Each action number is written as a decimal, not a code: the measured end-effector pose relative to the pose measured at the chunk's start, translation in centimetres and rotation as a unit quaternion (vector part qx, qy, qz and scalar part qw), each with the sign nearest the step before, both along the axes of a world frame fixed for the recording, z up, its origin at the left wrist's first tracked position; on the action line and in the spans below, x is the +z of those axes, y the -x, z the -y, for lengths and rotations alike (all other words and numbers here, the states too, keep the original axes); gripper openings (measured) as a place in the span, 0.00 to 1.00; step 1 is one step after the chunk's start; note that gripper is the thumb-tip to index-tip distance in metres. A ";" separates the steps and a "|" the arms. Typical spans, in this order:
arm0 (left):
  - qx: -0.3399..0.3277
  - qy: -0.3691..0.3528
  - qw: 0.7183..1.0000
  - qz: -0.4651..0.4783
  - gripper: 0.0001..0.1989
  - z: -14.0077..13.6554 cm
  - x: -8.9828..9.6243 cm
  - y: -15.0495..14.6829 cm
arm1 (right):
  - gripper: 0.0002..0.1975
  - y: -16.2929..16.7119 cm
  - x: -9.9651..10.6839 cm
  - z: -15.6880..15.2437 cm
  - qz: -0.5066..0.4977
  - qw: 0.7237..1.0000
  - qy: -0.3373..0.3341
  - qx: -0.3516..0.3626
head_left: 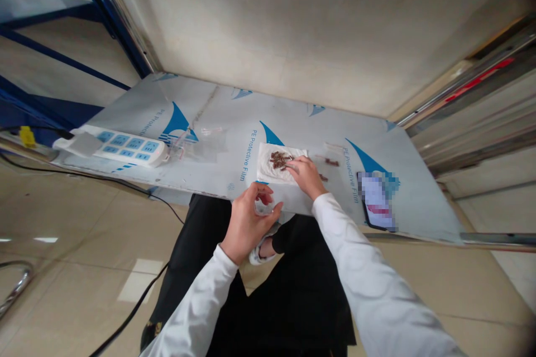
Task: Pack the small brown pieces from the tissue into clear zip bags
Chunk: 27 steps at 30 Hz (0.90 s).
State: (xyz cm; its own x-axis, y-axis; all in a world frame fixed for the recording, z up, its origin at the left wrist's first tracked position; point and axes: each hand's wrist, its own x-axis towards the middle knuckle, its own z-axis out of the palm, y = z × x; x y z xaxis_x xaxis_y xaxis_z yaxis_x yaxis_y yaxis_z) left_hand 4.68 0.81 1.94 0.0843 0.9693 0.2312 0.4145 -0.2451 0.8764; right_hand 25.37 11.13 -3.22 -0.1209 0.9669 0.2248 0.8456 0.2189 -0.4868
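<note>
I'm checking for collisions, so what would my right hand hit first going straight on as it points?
Your right hand would probably meet the small brown pieces on the white pad first; they look very close, though depth is unclear.

From my remote station I record a smooth, pale beige upright panel (293,28) behind a long, silver-grey worktop (285,114) covered in film with blue printed marks. At left I note a dark blue metal frame (109,14) with slanting bars; at right, a narrow bright red strip (479,81). The floor of glossy beige tiles (71,284) carries pale light reflections (140,279). A curved chrome tube (22,285) shows at lower left.
</note>
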 end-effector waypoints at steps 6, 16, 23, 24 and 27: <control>0.006 0.008 1.000 -0.001 0.12 -0.4 -0.1 0.2 | 0.05 0.3 -0.4 -0.2 0.009 1.000 -0.017 0.024; 0.006 0.008 1.000 0.011 0.13 -0.6 -0.3 0.2 | 0.04 -0.1 -0.8 0.4 0.008 0.991 -0.025 0.128; -0.005 0.006 1.000 0.010 0.13 -0.4 0.6 0.2 | 0.05 4.1 6.4 6.8 -0.165 0.982 -0.084 0.032; -0.012 0.003 1.000 0.013 0.13 -0.4 0.9 0.1 | 0.05 5.1 8.0 8.1 -0.172 0.982 -0.070 0.047; -0.030 -0.003 0.999 0.022 0.14 -0.2 1.9 -0.1 | 0.03 7.1 11.5 10.9 -0.111 0.987 -0.041 0.108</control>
